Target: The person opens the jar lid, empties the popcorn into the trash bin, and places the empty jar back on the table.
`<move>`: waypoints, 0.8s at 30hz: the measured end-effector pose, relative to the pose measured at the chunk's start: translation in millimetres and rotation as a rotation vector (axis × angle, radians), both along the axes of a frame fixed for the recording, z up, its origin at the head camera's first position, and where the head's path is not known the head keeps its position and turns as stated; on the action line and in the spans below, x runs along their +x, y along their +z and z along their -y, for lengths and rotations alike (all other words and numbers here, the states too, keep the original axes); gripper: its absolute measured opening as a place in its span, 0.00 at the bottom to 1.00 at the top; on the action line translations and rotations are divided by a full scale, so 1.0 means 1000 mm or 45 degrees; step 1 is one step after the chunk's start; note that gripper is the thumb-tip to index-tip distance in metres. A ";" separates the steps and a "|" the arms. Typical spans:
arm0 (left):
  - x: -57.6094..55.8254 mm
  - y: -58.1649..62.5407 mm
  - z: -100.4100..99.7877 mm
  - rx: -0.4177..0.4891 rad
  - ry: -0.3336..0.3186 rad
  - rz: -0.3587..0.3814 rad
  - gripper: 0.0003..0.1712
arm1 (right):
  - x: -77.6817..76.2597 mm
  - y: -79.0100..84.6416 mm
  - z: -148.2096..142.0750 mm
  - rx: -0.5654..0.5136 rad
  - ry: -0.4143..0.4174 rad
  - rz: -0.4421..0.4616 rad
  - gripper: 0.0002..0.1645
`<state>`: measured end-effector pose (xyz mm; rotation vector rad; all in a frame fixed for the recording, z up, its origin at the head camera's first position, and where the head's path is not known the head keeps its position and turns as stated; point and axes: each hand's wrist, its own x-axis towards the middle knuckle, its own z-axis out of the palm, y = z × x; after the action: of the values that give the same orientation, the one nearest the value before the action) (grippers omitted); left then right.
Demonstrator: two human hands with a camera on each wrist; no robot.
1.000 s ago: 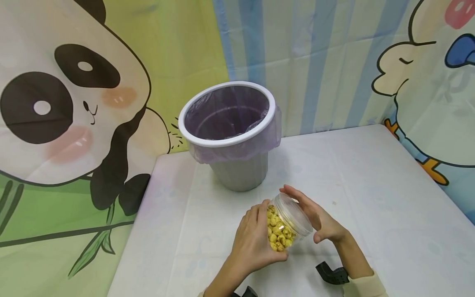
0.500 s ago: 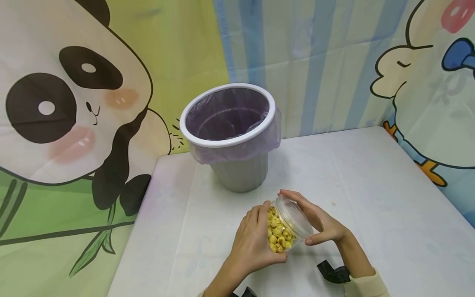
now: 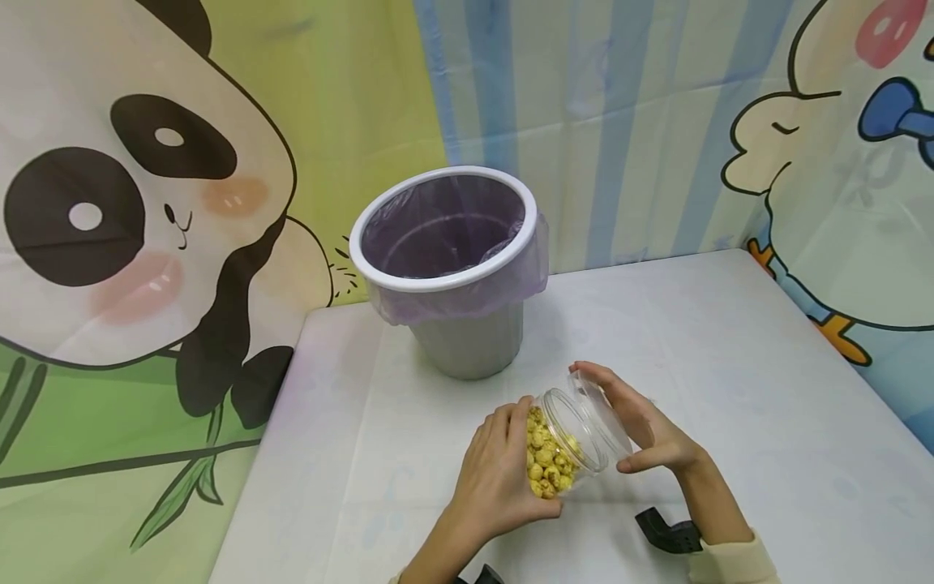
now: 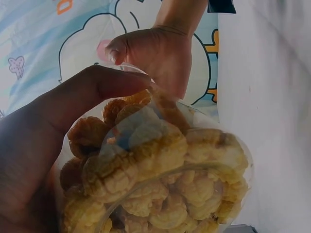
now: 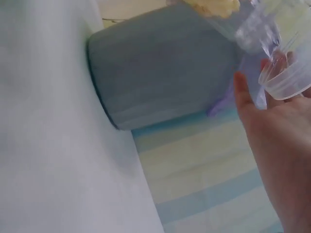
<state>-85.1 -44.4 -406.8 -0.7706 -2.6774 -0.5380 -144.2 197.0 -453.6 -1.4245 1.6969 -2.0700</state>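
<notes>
My left hand [image 3: 496,470] grips a clear plastic jar [image 3: 576,430] of yellow popcorn [image 3: 547,456], tilted with its mouth to the right. Just off that mouth, my right hand [image 3: 653,430] holds the clear lid [image 3: 602,415] by its edge, fingers over the top and thumb below. A gap shows between lid and jar rim. In the left wrist view popcorn [image 4: 146,165] fills the jar in front of the left thumb [image 4: 107,82]. The right wrist view has the lid [image 5: 286,80] against the right hand [image 5: 282,131].
A grey bin [image 3: 470,345] with a white rim and a purple liner [image 3: 467,304] stands on the white table [image 3: 657,332] behind the hands. Cartoon-printed cloth [image 3: 584,122] hangs along the back and sides. A black wrist mount [image 3: 667,531] sits at the right wrist.
The lid has come off the jar. My right hand has moved slightly right with the lid, while the left hand and jar stay nearly in place.
</notes>
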 end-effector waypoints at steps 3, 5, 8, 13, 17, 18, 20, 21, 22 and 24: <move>0.000 0.000 0.000 -0.002 0.016 -0.004 0.68 | 0.003 0.001 -0.013 0.027 -0.210 0.033 0.63; 0.000 0.000 0.000 -0.002 0.021 -0.003 0.68 | 0.006 0.002 -0.022 0.077 -0.398 0.086 0.63; 0.001 -0.001 0.000 0.004 0.021 0.000 0.67 | 0.008 0.001 -0.035 0.240 -0.758 0.155 0.61; 0.001 -0.001 0.001 0.001 0.038 0.034 0.67 | 0.001 -0.012 -0.062 0.598 -1.248 0.231 0.60; 0.002 -0.001 0.001 0.000 0.046 0.052 0.67 | -0.007 -0.028 -0.085 0.836 -1.462 0.257 0.64; 0.001 -0.001 0.001 -0.001 0.046 0.053 0.67 | -0.009 -0.032 -0.090 0.890 -1.502 0.249 0.64; 0.001 -0.002 0.001 -0.003 0.045 0.054 0.67 | -0.012 -0.041 -0.100 0.976 -1.554 0.233 0.66; 0.001 -0.002 0.002 -0.004 0.045 0.055 0.67 | -0.013 -0.045 -0.104 1.015 -1.573 0.222 0.66; 0.001 -0.002 0.002 -0.004 0.045 0.057 0.67 | -0.014 -0.049 -0.107 1.050 -1.590 0.210 0.66; 0.001 -0.002 0.002 -0.001 0.044 0.055 0.67 | -0.016 -0.056 -0.113 1.108 -1.613 0.196 0.67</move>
<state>-83.7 -46.1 -409.2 -0.7199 -2.7257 -0.5510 -160.4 309.6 -509.2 0.1812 3.1957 -1.1396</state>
